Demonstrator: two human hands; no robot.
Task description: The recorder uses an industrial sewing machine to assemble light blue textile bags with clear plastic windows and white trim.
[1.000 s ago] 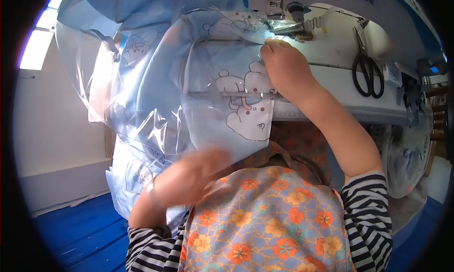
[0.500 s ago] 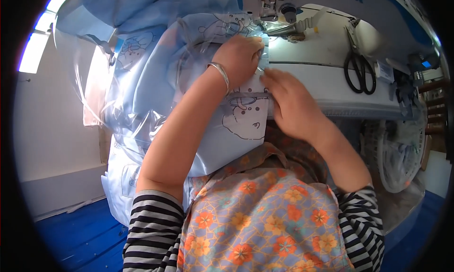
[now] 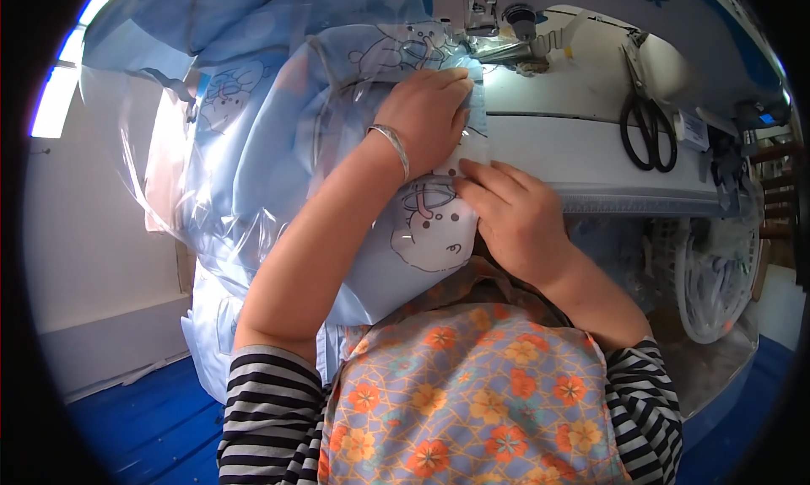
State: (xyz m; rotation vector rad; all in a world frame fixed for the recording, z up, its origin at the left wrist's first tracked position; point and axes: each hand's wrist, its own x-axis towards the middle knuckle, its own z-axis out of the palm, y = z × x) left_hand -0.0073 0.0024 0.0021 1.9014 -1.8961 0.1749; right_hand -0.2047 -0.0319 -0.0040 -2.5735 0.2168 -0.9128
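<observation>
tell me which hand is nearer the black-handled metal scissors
Right. The right hand is left of the scissors and closer to the person's body, fingertips at the edge of the light-blue printed fabric; the left hand is farther left, over that fabric.

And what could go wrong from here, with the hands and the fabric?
The left hand is close to the sewing machine needle area, so its fingers could get hurt if it started. The light-blue fabric lies in folds on the left, so it might pull crooked at the right hand.
</observation>
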